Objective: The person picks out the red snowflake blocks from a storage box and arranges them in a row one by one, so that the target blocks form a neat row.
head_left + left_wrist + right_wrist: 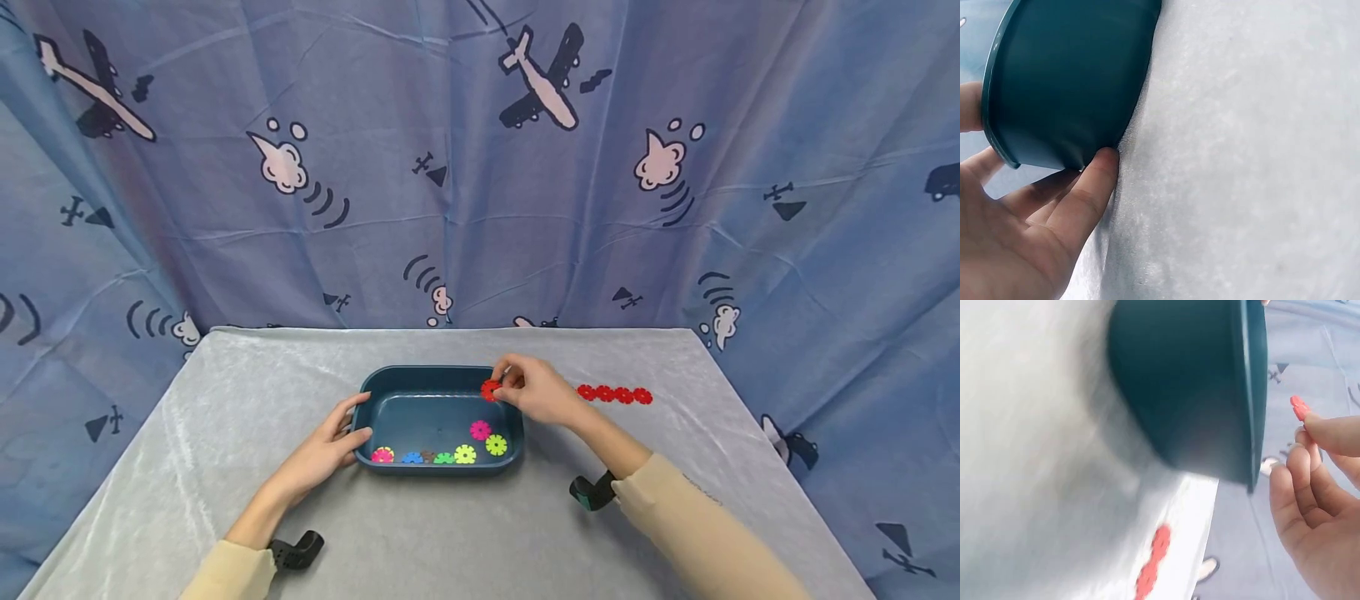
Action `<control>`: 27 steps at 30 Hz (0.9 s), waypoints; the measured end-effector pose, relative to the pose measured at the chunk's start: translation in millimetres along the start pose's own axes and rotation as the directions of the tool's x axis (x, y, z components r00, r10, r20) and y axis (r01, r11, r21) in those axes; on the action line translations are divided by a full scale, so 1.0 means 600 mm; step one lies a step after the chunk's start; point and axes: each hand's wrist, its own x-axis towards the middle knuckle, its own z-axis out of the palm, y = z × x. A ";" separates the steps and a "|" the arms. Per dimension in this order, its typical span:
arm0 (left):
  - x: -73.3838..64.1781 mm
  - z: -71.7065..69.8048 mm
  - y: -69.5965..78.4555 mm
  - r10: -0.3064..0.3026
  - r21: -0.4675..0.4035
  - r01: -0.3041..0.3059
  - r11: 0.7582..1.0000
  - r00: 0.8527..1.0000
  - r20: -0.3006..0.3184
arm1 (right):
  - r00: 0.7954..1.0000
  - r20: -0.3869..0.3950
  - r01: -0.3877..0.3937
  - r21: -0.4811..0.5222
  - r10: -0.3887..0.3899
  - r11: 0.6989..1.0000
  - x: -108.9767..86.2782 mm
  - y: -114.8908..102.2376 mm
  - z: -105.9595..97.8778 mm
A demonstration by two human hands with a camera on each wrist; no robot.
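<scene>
A dark teal plastic basin (438, 469) holds several flower-shaped discs, among them a pink disc (480, 430), a yellow-green disc (497, 445) and a blue disc (412, 457). At its left end my left hand (330, 443) grips the basin, thumb and a finger at the rim. The left wrist view shows other fingers against the outer wall (1072, 81). Over the back right corner, my right hand (536, 390) pinches a red notched disc (491, 390) between thumb and fingertip. In the right wrist view this red disc (1299, 407) is raised beside the rim.
To the right of the basin, several red discs (615, 394) lie in a row on the pale cloth-covered table (450, 533). Behind the table hangs a blue curtain (450, 167) printed with planes. Black wrist devices (298, 551) are worn on both arms.
</scene>
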 end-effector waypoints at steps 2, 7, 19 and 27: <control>0.000 0.000 0.000 0.000 0.000 0.000 1.000 1.000 0.000 | 1.000 -0.016 0.002 -0.008 -0.002 1.000 -0.005 0.010 -0.009; 0.000 -0.001 0.000 0.002 0.004 -0.002 1.000 1.000 0.002 | 0.997 -0.071 -0.013 -0.023 0.011 1.000 -0.018 0.037 -0.033; 0.000 -0.002 -0.001 0.005 0.002 -0.005 1.000 1.000 -0.001 | 0.986 -0.155 -0.070 -0.050 0.062 0.996 -0.056 0.105 -0.105; -0.001 -0.002 -0.001 0.011 -0.001 -0.011 1.000 1.000 0.004 | 0.965 -0.232 -0.142 -0.072 0.122 0.987 -0.090 0.142 -0.158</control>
